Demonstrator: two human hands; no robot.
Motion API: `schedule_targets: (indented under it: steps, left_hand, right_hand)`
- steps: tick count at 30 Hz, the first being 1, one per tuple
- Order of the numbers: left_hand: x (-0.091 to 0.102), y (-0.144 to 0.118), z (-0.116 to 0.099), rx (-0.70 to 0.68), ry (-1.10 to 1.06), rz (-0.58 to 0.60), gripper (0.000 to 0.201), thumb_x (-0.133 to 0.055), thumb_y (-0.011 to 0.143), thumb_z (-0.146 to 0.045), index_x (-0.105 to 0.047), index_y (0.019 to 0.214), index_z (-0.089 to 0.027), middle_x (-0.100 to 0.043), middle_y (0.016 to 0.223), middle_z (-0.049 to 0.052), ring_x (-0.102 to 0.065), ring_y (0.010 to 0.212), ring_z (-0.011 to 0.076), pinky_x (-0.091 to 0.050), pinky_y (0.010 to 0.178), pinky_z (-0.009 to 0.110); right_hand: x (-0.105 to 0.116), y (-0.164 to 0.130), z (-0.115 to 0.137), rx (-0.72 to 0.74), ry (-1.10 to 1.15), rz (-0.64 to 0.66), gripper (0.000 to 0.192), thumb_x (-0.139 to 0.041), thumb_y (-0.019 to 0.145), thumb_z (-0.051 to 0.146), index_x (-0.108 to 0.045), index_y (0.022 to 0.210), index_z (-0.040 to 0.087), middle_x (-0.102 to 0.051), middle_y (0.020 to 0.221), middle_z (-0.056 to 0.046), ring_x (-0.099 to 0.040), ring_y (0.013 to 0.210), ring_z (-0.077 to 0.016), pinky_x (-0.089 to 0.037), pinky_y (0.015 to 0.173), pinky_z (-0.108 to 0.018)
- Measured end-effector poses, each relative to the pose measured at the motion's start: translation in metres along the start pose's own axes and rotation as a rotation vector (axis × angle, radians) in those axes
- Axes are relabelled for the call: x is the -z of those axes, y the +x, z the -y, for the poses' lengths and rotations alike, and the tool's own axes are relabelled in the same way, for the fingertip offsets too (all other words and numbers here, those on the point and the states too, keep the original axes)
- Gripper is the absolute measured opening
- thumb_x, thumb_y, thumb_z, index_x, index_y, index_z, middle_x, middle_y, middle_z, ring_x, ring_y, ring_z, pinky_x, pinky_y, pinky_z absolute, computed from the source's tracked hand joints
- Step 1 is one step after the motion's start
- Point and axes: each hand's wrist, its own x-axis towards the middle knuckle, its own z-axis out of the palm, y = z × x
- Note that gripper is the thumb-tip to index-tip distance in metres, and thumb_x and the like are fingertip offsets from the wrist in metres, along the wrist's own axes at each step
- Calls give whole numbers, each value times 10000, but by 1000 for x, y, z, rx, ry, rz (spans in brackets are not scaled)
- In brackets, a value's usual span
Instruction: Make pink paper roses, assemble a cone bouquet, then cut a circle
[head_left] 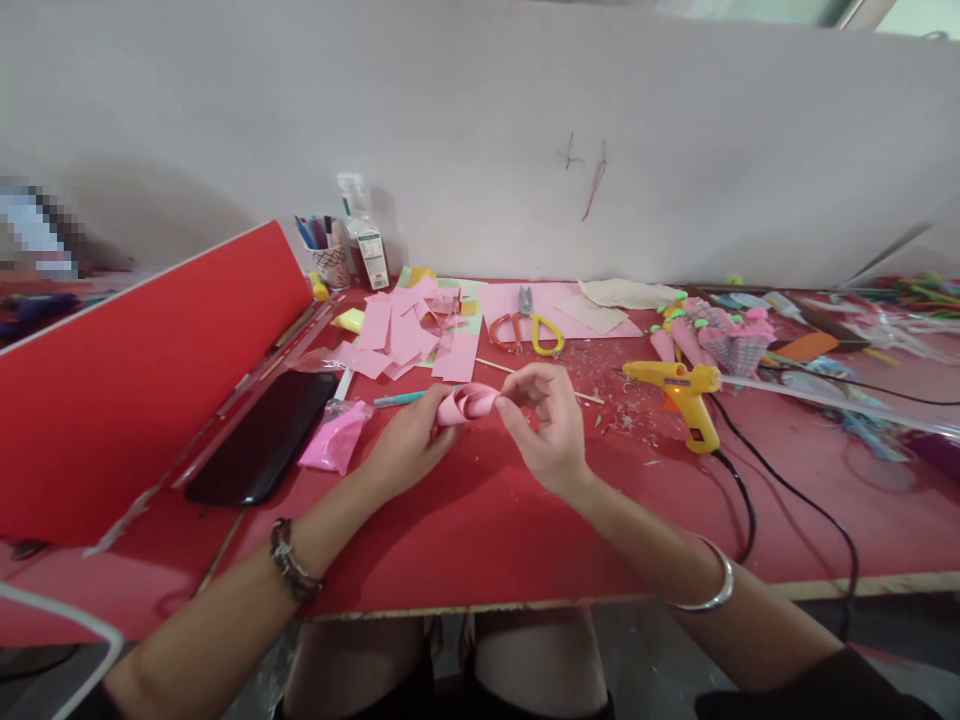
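Head view: red bench [480, 540] against pale wall [480, 130], strewn with pink paper scraps [409, 335], scissors [534, 325], yellow glue gun [682, 390], black phone [262, 440]. Left hand [409, 440] and right hand [551, 420], fingers pinched on curled pink paper strip [469, 403], just above bench centre.

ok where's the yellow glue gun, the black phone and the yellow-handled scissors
yellow plastic glue gun [684, 385]: head view, on its body above the grip
flat black phone [262, 438]: head view, middle of its screen
yellow-handled metal scissors [546, 338]: head view, on the yellow handle loop
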Motion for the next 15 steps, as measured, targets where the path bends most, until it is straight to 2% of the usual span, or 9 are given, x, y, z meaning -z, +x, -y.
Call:
schedule_targets:
  steps: [6,15]
  left_hand:
    - [0,-1,1,-30,-19,-75,145,-425,753,-149,-446,895,-165,-618,749,28,-581,630,128,-437,533,226]
    - [0,1,-2,-26,-11,-72,72,-435,713,-152,-408,771,-185,-523,580,-30,-500,486,101,-363,435,194]
  right_hand:
    - [1,2,1,63,-100,83,72,-510,749,131,-501,708,189,-495,697,6,-482,589,-86,-434,530,-221]
    - [3,3,0,110,-175,75,57,-531,758,136,-540,722,180,-505,710,-2,-480,594,-89,-433,543,-230]
